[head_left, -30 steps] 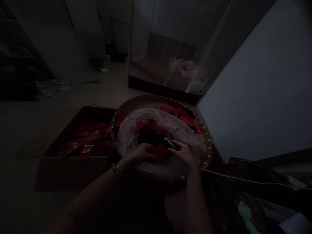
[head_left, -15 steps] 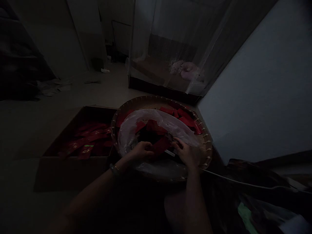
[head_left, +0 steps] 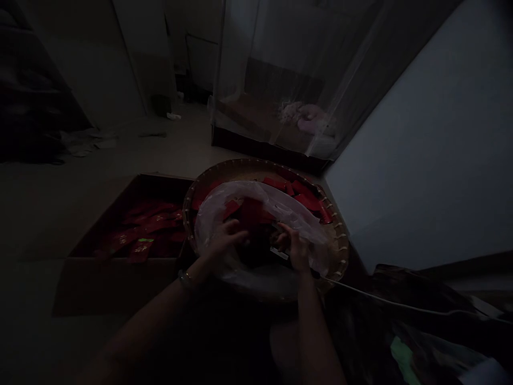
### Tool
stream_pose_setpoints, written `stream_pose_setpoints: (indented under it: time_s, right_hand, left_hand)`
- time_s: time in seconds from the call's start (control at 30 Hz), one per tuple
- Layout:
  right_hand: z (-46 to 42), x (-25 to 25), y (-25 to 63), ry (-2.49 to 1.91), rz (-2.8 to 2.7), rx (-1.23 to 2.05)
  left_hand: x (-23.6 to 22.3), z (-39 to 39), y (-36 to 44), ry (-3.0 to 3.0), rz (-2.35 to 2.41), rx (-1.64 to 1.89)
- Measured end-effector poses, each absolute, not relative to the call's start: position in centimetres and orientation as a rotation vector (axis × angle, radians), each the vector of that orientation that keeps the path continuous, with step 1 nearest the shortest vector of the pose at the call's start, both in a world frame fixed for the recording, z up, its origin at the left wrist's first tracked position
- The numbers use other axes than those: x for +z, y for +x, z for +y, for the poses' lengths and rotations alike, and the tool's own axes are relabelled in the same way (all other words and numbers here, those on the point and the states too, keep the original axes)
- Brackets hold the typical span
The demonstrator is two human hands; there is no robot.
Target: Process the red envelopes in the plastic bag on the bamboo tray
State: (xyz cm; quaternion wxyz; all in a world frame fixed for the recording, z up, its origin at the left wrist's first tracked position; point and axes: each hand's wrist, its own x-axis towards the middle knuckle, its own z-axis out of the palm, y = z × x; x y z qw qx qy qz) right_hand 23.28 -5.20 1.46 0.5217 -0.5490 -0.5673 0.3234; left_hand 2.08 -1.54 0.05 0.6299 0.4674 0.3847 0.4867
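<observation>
The room is very dark. A round woven basket (head_left: 336,235) sits on the floor in front of me, with a clear plastic bag (head_left: 224,200) lying open in it. Red packets (head_left: 252,211) fill the bag, and more red packets (head_left: 304,199) lie on the basket's far side. Both my hands are inside the bag's mouth. My left hand (head_left: 222,239) has its fingers curled on a red packet. My right hand (head_left: 294,247) pinches a small dark thing with a pale strip; I cannot name it.
An open cardboard box (head_left: 100,283) with red packets stands left of the basket. A sheer net (head_left: 280,80) hangs over a low wooden platform behind. A pale wall panel (head_left: 420,160) rises at the right. A white cable (head_left: 380,299) runs across dark cloth at lower right.
Both hands have moved up and deeper into the bag. The left hand has lifted a red packet upright. The right hand has turned inward, still on the small dark thing.
</observation>
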Motion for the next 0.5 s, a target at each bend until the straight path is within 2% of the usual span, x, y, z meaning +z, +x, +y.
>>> stream_pose_setpoints:
  time_s: [0.07,0.17,0.27,0.37,0.43,0.5]
  right_hand:
    - [-5.0,1.4,23.3,-1.319,-1.330,0.850]
    - [-4.8,0.9,23.3,-1.410,-1.351,0.897]
    - [-4.5,0.2,23.4,-1.561,-1.482,0.836]
    - [-4.4,-0.2,23.6,-1.643,-1.622,0.721]
    - [-4.4,-0.3,23.6,-1.658,-1.672,0.668]
    - [-4.4,-0.3,23.6,-1.665,-1.700,0.636]
  left_hand:
    - [0.4,-1.0,1.7,0.855,0.889,1.467]
    - [0.5,-0.5,1.4,0.802,0.952,1.512]
    - [0.1,0.1,2.0,1.085,1.082,1.272]
    - [0.1,1.8,3.4,1.717,1.130,0.904]
    - [0.4,3.3,4.7,2.130,1.209,0.768]
    - [0.6,4.9,5.9,2.290,1.240,0.697]
